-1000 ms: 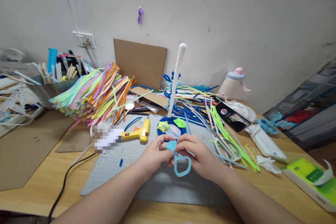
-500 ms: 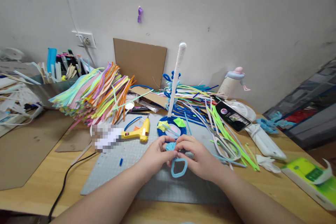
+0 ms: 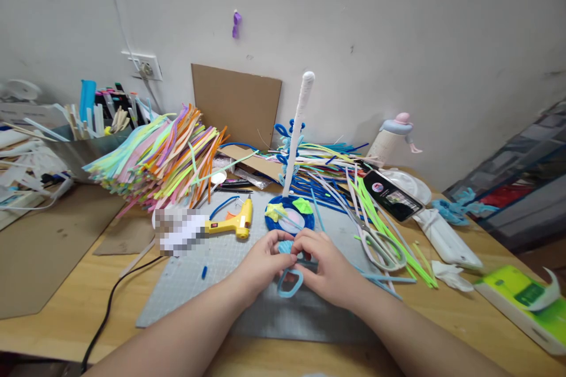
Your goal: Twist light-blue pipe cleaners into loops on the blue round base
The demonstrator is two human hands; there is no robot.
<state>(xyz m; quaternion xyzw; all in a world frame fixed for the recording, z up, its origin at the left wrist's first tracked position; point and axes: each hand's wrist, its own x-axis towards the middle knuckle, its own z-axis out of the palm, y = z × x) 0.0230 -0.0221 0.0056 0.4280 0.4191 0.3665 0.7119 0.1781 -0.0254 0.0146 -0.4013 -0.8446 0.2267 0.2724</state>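
Observation:
My left hand (image 3: 260, 265) and my right hand (image 3: 325, 268) meet over the grey cutting mat (image 3: 190, 283), both pinched on a light blue pipe-cleaner piece (image 3: 289, 283) that has a fan-shaped top and a hanging loop. Just behind my hands stands a blue round base (image 3: 289, 218) with yellow and green shapes on it and a tall white wrapped pole (image 3: 297, 129) rising from it.
A yellow glue gun (image 3: 232, 224) lies left of the base, its black cord running off the table's front edge. Scissors (image 3: 380, 247) and loose pipe cleaners (image 3: 389, 218) lie right. A big coloured pipe-cleaner stack (image 3: 154, 159), a phone (image 3: 391, 194) and a green box (image 3: 522, 300) stand around.
The blue loop has swung down and left under my hands and looks smaller. My right hand has shifted slightly left, closer to my left hand.

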